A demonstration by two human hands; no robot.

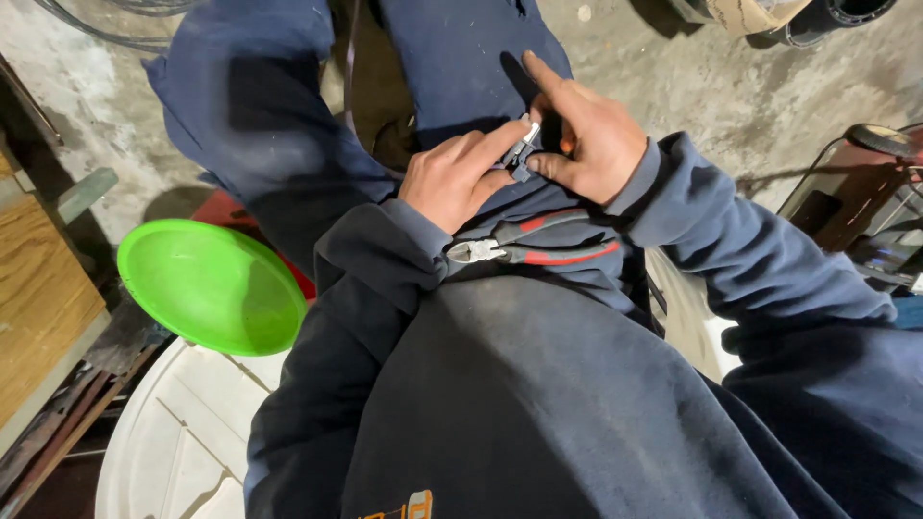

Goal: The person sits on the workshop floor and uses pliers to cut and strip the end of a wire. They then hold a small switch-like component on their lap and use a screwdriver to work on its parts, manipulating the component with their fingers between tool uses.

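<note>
Pinching a small grey metal part point(522, 154) between both hands over the lap, left hand point(460, 178) steadying it with fingers narrow, right hand point(588, 135) gripping its far side, red-handled cutters point(538, 248) parked on the thigh nearby, green plastic bowl point(207, 284) off left.

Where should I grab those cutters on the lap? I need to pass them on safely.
Take the cutters by the red-and-grey handles, coming from the person's right. The handles point that way and lie free on the lap, while the metal jaws point left, close against the left sleeve.
</note>
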